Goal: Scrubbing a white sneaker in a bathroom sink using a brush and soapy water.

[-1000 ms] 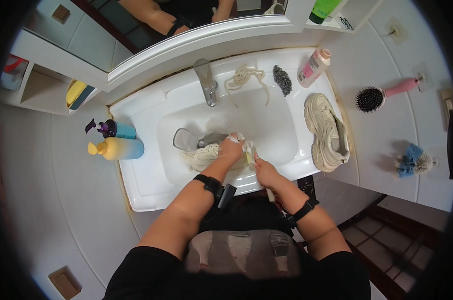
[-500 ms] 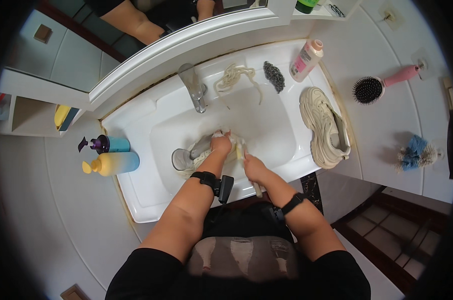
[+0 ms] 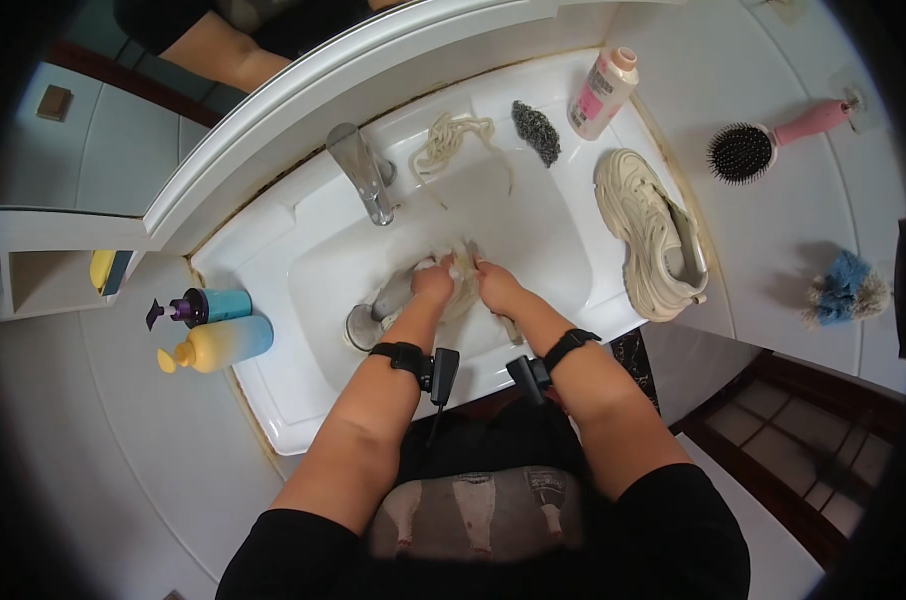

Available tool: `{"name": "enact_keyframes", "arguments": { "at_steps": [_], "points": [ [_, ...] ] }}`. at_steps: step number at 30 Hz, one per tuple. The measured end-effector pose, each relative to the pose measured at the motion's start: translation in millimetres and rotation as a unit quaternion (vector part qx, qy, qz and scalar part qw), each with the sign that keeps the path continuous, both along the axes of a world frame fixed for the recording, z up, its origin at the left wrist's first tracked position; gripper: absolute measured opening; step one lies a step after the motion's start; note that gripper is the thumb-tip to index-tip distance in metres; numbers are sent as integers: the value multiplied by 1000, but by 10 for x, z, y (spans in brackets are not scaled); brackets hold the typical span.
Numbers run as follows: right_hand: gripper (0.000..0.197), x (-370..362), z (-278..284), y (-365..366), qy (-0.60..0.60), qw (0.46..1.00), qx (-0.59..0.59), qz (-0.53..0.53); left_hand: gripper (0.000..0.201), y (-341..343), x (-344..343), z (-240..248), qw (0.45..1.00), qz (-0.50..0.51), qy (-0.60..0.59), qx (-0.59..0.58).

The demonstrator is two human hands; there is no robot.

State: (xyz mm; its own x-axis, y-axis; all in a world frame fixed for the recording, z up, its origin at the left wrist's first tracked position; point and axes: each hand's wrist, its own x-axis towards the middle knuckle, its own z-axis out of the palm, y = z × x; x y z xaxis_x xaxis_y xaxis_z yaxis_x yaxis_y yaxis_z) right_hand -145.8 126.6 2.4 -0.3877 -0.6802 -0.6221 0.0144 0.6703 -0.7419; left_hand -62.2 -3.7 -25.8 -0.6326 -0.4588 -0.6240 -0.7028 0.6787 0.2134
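Cream sneaker [image 3: 461, 296] lies low in the white sink [image 3: 548, 235], toward the near side, partly covered by both hands. Its upper is gripped by the left hand [image 3: 434, 284], fingers curled in, fingertips partly lost in foam. The brush [image 3: 512, 328] is held by the right hand [image 3: 498, 287], fingers wrapped round the handle; bristle end is blurred, exact contact point cannot be told.

Change: the right hand was set nearer the body half a second ago; now it has been pushed forward, about level with the left hand, just beside it. Sneaker is kept pinned in the same part of the sink. Judged as a scrubbing stroke carried toward the shoe's far side, with the hold unbroken.

Just left of the shoe, a grey rounded piece [image 3: 360, 328] is seen; whether it belongs to the shoe cannot be told. Farther out: faucet [image 3: 361, 172], loose cream laces [image 3: 453, 145] and steel-wool scourer [image 3: 537, 132] at the back, pink-labelled bottle [image 3: 604, 92] in the far right corner. Matching sneaker [image 3: 653, 240] is left untouched on the right rim; two pump bottles [image 3: 228, 342] are stood at the left.
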Motion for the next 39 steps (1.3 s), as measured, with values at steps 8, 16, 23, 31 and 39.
{"name": "enact_keyframes", "arguments": {
  "at_steps": [8,16,23,31,39],
  "points": [
    [45,295,460,558,-86,994,39,62,38,7,-9,111,995,81,-5,57],
    [46,-38,22,-76,-24,1000,-3,15,38,5,14,112,998,33,-3,51],
    [50,261,317,308,-32,998,28,47,46,-4,-21,62,999,48,-2,5],
    [48,429,10,153,10,999,35,-6,51,-9,22,53,1000,7,-11,-22],
    [47,36,76,48,-61,997,35,-21,52,238,-78,777,981,192,32,20]
  ]
}}
